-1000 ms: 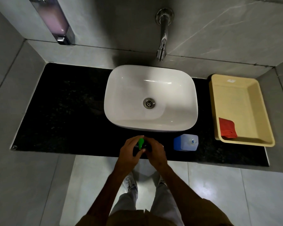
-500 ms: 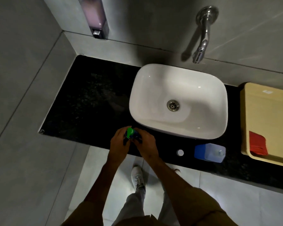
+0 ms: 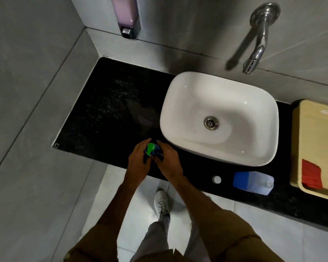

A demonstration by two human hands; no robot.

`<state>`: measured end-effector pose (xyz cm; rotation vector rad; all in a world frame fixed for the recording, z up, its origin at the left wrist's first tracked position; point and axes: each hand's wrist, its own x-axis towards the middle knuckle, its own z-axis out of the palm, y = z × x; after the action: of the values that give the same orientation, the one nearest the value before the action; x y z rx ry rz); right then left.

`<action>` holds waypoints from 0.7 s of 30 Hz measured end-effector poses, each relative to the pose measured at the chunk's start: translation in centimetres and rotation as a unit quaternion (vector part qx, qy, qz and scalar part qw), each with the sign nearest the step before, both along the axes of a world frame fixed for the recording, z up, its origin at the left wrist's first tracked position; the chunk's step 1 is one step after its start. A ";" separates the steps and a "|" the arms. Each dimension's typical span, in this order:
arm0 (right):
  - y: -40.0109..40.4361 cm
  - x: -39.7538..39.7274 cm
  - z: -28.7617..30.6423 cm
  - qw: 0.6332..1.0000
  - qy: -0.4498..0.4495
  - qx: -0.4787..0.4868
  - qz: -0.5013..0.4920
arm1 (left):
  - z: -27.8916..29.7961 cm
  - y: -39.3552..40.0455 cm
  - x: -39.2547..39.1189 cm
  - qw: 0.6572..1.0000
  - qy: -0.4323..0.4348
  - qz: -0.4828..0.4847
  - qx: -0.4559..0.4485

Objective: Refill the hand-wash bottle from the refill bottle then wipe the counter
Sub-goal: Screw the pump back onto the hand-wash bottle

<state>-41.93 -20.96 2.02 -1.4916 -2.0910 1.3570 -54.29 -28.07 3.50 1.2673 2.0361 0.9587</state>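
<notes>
Both hands, left (image 3: 138, 163) and right (image 3: 169, 161), grip the green-topped bottle (image 3: 152, 149) on the counter (image 3: 106, 118) beside the sink (image 3: 178, 110).

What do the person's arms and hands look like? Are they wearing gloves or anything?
No gloves. The left hand and right hand are bare, with no rings, watch or bracelet that can be seen. The forearms are bare too. Brownish short sleeves cover the upper arms, ending near the elbows. The fabric looks plain, with no pattern or markings visible in this dim light.
</notes>
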 end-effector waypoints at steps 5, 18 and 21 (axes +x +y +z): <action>-1.9 3.7 0.4 0.999 -0.042 0.012 -0.003 | -0.3 -2.2 0.8 0.997 0.004 0.077 -0.022; -12.0 32.9 1.8 0.917 -0.091 -0.029 -0.386 | -3.1 -1.1 20.8 0.959 0.115 -0.232 -0.113; -9.0 35.8 2.8 0.930 -0.047 0.013 -0.364 | -3.8 1.9 23.6 0.940 0.157 -0.263 -0.152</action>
<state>-6.15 -29.94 4.78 -2.0527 -1.3345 0.9662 -30.65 -26.17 -0.32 1.7367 1.8142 0.1942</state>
